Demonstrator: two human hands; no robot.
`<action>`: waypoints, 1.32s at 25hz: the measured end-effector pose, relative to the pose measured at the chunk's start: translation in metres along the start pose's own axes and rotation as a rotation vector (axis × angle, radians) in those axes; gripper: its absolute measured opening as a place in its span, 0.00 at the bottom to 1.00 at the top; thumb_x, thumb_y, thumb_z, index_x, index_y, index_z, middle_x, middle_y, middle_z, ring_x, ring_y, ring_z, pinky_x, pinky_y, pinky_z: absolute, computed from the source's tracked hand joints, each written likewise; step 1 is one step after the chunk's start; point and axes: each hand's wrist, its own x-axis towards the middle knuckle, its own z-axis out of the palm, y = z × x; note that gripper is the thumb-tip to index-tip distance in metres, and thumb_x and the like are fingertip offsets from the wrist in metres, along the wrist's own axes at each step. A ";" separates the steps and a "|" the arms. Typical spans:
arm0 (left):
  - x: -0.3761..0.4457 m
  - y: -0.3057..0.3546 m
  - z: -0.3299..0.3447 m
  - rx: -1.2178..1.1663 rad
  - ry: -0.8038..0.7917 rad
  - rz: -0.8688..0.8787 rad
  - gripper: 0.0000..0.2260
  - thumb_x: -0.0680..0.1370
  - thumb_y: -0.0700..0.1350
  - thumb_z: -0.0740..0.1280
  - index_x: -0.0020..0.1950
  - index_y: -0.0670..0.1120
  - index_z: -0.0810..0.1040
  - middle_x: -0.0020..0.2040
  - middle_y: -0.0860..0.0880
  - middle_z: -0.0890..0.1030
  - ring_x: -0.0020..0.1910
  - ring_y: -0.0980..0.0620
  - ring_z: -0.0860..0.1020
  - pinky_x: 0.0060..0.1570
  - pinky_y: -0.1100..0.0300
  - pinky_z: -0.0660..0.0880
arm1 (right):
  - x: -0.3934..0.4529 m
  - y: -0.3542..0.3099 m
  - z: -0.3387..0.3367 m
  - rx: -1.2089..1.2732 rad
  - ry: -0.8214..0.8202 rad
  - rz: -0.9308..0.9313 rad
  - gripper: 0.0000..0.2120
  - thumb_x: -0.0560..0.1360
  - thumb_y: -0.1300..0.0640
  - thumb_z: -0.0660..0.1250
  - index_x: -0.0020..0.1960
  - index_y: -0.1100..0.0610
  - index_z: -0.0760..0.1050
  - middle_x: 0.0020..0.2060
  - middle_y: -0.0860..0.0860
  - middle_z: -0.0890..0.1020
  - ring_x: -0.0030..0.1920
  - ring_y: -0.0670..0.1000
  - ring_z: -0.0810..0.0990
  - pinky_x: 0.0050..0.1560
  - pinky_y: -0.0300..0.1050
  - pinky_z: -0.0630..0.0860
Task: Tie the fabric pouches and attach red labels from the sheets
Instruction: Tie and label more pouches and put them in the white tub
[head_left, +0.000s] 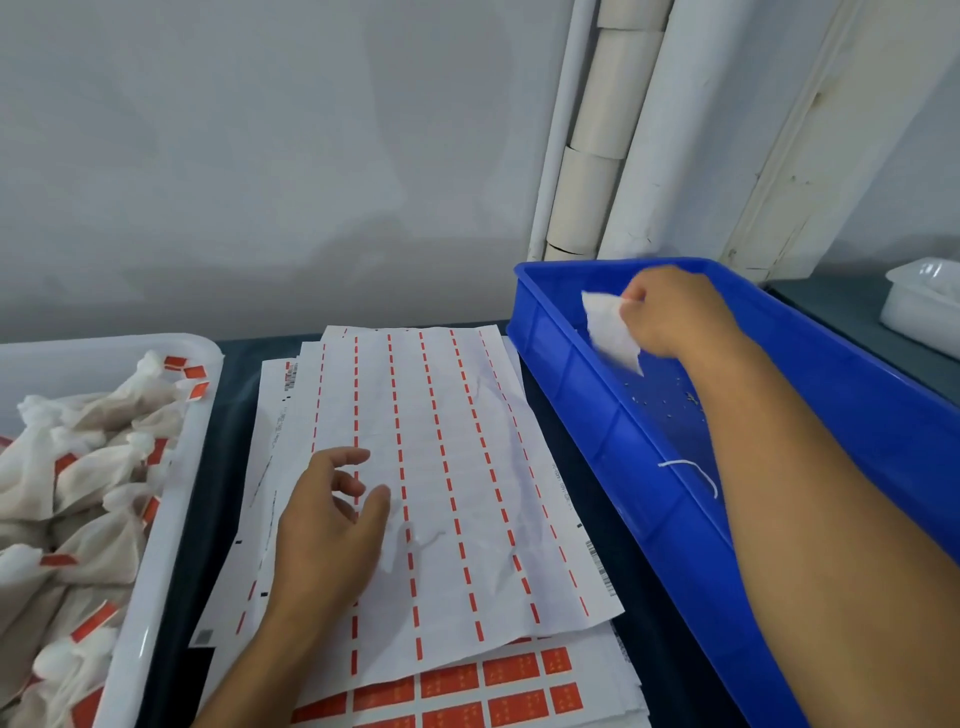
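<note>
No writing on the red paper labels (511, 670) is legible. Inside the blue plastic crate (597, 421) at right, the right hand (675, 312) pinches a white fabric pouch (610, 330); the left hand (332, 519) rests relaxed on the label sheets (467, 467), beside a white tray (156, 571) of tied pouches (88, 467).

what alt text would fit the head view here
A person's right hand pinches a white fabric pouch over a blue plastic crate, while the left hand rests open on a used label sheet. A white tray at left holds tied, red-labelled pouches.

We had one head-worn view, looking forward and down from close above the desk's (670, 649) near edge, facing the wall (260, 156) along its far edge; no second view existed.
</note>
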 end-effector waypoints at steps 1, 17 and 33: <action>-0.001 0.002 0.000 -0.017 0.004 0.006 0.18 0.77 0.51 0.75 0.61 0.61 0.71 0.50 0.58 0.77 0.41 0.53 0.80 0.33 0.67 0.73 | -0.003 -0.011 -0.008 0.030 0.061 -0.075 0.10 0.82 0.62 0.59 0.47 0.58 0.79 0.43 0.56 0.80 0.43 0.58 0.78 0.38 0.48 0.73; -0.003 0.006 -0.017 -0.514 -0.041 -0.086 0.08 0.82 0.56 0.65 0.62 0.61 0.76 0.55 0.57 0.83 0.52 0.54 0.84 0.44 0.56 0.84 | -0.110 -0.130 0.116 0.932 -0.612 -0.387 0.06 0.82 0.54 0.69 0.53 0.54 0.84 0.39 0.53 0.85 0.33 0.46 0.83 0.37 0.38 0.81; -0.007 0.000 -0.019 -0.018 -0.126 0.317 0.18 0.78 0.72 0.58 0.58 0.62 0.73 0.51 0.62 0.80 0.49 0.59 0.81 0.43 0.66 0.79 | -0.136 -0.109 0.152 1.527 -0.767 -0.133 0.12 0.74 0.45 0.67 0.38 0.52 0.77 0.31 0.50 0.70 0.30 0.47 0.71 0.30 0.37 0.69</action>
